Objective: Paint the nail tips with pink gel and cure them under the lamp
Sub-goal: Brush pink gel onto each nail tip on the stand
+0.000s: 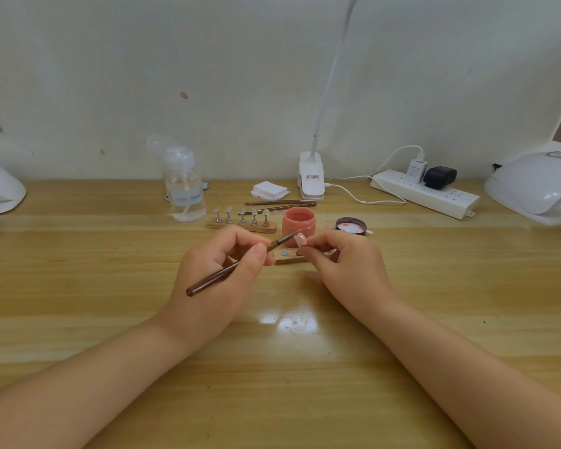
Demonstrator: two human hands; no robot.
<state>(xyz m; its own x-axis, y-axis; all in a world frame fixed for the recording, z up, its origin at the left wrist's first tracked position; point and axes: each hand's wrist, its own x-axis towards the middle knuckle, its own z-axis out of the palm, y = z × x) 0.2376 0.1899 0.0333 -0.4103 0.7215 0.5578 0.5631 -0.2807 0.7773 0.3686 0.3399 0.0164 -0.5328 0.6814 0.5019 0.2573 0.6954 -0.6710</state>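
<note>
My left hand (222, 264) grips the brush (240, 263), its shaft slanting up-right; the bristles meet the nail tip (301, 238) pinched in my right hand (344, 264) at frame centre.

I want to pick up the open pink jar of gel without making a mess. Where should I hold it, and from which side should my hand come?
Grip the pink jar round its straight side wall, below the rim, probably from its far right side, toward the lid. It stands upright and open, so fingers over the top would touch gel. The left hand with the brush and the right hand crowd its near side.

Both forearms are bare to the hands (221, 270), no sleeves visible.
</note>
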